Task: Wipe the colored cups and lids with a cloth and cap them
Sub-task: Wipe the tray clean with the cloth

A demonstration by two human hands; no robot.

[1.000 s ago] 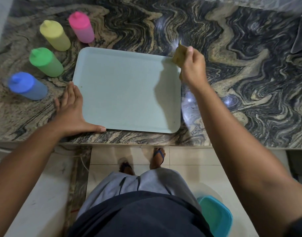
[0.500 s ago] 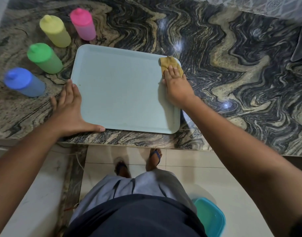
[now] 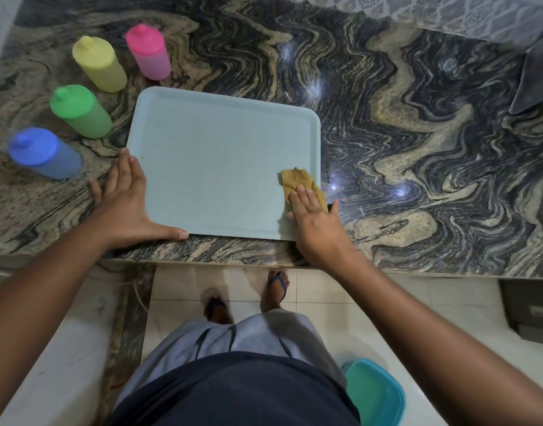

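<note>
Swirled stone counter [image 3: 418,133]: pale tray [image 3: 218,149], beside it blue cup [image 3: 45,153], green cup [image 3: 79,112], yellow cup [image 3: 99,64], pink cup [image 3: 148,53]

Swirled marble counter [image 3: 418,133], pale tiled floor [image 3: 325,302]

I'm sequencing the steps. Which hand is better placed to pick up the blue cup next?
Left, probably. The left hand rests flat beside the tray, close to the blue cup; the right hand presses the cloth on the tray's opposite side.
</note>
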